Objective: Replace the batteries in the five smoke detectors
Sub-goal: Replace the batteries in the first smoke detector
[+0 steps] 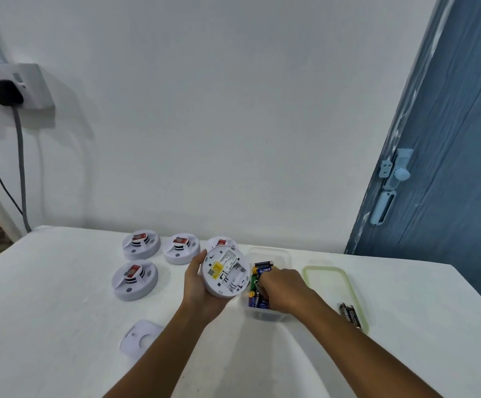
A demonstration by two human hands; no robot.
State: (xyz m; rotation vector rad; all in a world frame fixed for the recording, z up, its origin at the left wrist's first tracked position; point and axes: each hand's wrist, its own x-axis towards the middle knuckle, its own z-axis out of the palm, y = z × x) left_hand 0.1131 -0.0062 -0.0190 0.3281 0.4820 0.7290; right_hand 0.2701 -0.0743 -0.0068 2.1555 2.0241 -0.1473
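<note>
The left hand point(197, 285) is raised over the bench point(61, 282), palm toward the camera, its grip curled round the rim of a white smoke detector point(224, 271) held tilted with its underside and open battery bay showing. The right hand point(283, 288) reaches forward and down into a clear plastic box point(266, 314) of batteries point(258, 301), knuckles up; its fingertips are hidden among them, so whether its grip holds one cannot be told. Four more detectors lie on the bench beyond the left hand: three in a back row point(141, 244) point(181, 248) point(221, 242), one nearer point(134, 280). One white cover plate point(138, 336) lies near the left forearm. The box's green-rimmed lid point(334, 285) lies right of the box, carrying two dark batteries point(349, 314).
</note>
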